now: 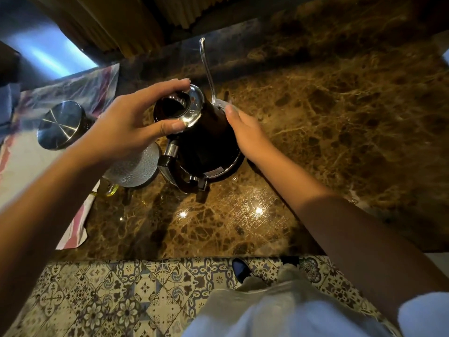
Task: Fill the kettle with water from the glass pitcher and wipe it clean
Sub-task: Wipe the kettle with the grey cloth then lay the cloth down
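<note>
the black kettle (206,139) stands on the brown marble desk (340,117), its thin gooseneck spout (206,66) pointing away. the left hand (126,125) has its grip pinching the kettle's steel lid (192,105) by the rim, thumb on the near edge and fingers over the far edge, at the kettle's mouth. the right hand (247,132) lies flat against the kettle's right side, fingers pressed together, with something pale at the fingertips. the glass pitcher (136,166) sits just left of the kettle, partly under the left wrist.
</note>
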### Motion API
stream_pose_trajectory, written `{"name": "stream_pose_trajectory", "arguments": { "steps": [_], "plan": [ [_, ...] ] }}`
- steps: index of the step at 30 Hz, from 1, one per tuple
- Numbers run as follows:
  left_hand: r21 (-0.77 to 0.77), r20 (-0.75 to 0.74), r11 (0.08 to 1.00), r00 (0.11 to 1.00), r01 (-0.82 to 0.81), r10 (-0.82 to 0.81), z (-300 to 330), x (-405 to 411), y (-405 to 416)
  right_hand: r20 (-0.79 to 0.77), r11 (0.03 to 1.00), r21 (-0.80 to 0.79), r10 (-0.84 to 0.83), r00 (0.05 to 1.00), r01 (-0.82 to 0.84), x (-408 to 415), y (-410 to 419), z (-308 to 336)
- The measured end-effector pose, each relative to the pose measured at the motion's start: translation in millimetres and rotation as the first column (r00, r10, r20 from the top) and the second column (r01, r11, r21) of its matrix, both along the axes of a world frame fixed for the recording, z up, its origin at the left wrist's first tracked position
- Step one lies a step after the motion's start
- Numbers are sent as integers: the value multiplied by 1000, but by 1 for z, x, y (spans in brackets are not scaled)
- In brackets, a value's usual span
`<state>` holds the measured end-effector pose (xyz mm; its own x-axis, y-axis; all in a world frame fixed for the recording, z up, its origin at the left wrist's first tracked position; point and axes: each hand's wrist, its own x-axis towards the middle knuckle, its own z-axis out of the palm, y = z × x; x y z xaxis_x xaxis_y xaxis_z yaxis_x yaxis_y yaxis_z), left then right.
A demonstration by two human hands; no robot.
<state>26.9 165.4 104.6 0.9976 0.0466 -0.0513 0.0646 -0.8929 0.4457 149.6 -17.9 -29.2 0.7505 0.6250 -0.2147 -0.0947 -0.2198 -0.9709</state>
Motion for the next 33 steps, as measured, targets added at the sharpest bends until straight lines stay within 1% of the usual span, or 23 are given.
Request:
{"name": "stream_pose_trajectory", "arguments": {
  "steps": [2,5,8,10,12,13,14,15,17,18,20,22,24,27,29,31,33],
  "plan": [
    [-10,-2,1000,1000,10,-10,-1,0,1,30,999,-27,41,999,-41,5,-10,-3],
    [-14,15,1000,1000,23,-23,0,1,3,145,998,-56,-7,989,16,-7,-24,-4],
    [-7,26,1000,1000,10,-10,0,0,2,359,976,-213,38,932,42,-43,-42,-11],
    [-2,31,1000,1000,6,-6,-1,-1,1,420,958,-287,126,899,0,-62,-59,-16],
    [-10,31,1000,999,-5,5,-2,-1,0,393,947,-311,199,898,-74,-68,-74,-19],
    [-18,31,1000,999,-9,10,-2,-1,1,351,950,-300,194,916,-86,-65,-78,-18],
    [-28,32,1000,999,-9,10,-2,-1,1,304,962,-267,143,942,-60,-61,-79,-16],
    [-41,35,999,999,-6,8,-2,-2,0,292,974,-224,52,955,15,-54,-78,-14],
    [-54,34,999,999,-8,10,-3,-2,-1,312,976,-128,-127,942,174,-39,-70,-4],
    [-51,28,999,999,-15,17,-3,-2,-1,286,975,-81,-175,942,206,-34,-61,2],
    [-46,21,999,1000,-18,19,-2,-2,-1,212,981,40,-194,958,190,-33,-39,10],
    [-46,24,999,1000,-12,13,-1,-2,-3,183,975,143,-195,963,170,-42,-18,15],
    [-62,15,998,1000,-24,25,-1,-3,-4,196,973,175,-187,963,153,-57,-3,14],
    [-78,2,996,999,-36,36,1,-3,-5,223,954,130,-293,930,270,-90,8,2],
    [-64,2,998,1000,-24,25,1,-2,-5,237,945,53,-326,915,322,-112,7,-8],
    [-67,2,998,1000,-16,16,0,-1,-4,249,954,-54,-274,929,296,-128,0,-17],
    [-87,6,996,1000,0,1,-3,-1,-1,281,960,-170,-170,944,224,-142,-7,-25]
  ]
}}
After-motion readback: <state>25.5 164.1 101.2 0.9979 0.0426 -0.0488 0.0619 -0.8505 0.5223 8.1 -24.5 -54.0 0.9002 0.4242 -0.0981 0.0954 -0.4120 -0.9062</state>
